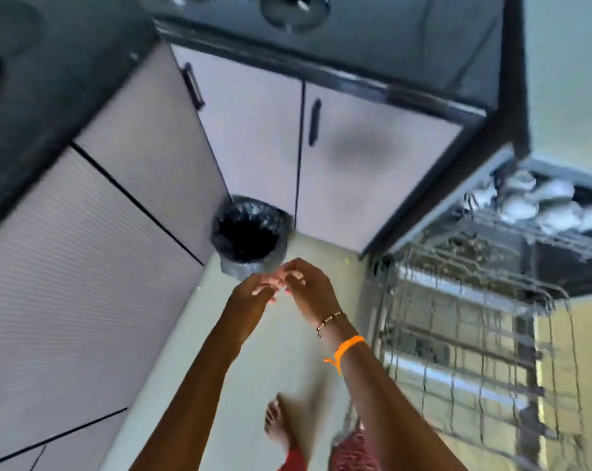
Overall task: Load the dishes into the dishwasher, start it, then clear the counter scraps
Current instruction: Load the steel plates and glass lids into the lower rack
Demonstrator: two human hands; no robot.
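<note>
My left hand [254, 289] and my right hand [309, 287] meet in mid-air, fingertips touching each other, just in front of a small bin lined with a black bag [247, 232] on the floor. The left fingers are fairly straight. The right fingers bend loosely over them. No scrap or dish shows in either hand; the frame is blurred. To the right the dishwasher stands open: its lower wire rack [464, 338] is pulled out and looks bare, and the upper rack [546, 229] holds several pale dishes [539, 198].
Pale cabinet doors with dark handles [315, 122] run under a dark counter [372, 35] ahead and along the left [84, 253]. The bin sits in the corner between them. My bare foot [279, 426] is on the light floor below my arms.
</note>
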